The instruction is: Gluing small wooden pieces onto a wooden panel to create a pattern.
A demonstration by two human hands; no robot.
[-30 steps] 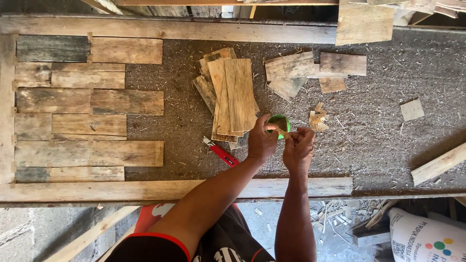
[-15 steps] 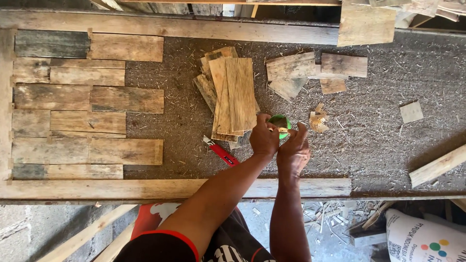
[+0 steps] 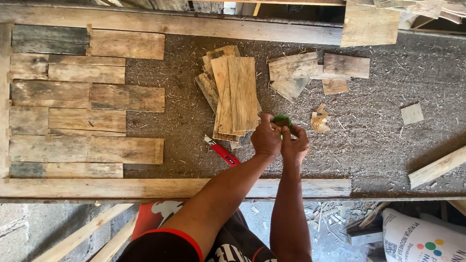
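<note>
One small green object (image 3: 281,120) sits between the two hands, above the worktop (image 3: 378,140) and just right of the stack of loose boards (image 3: 236,94); its kind cannot be told, since fingers cover most of it. The stack holds about five or six overlapping weathered boards. To its right lie four more short boards (image 3: 315,70) in a loose cluster, then one small pale splintered scrap (image 3: 319,119) and one little square offcut (image 3: 411,113) further right. One red utility knife (image 3: 222,151) lies on the worktop just left of the hands. On the left, about a dozen boards are fitted side by side in staggered rows as a panel (image 3: 82,102), framed by a long batten at the near edge (image 3: 174,188) and another at the far edge (image 3: 194,24).

The worktop is dark, rough and strewn with sawdust and wood shavings. Beyond its near edge a concrete floor shows, with loose slats and one white printed sack (image 3: 422,237) at lower right.

The left hand (image 3: 266,138) is curled, its fingers closed on the green object from the left. The right hand (image 3: 295,144) meets it from the right, fingertips pinching the same object. Both forearms reach up from the lower edge, close together.
</note>
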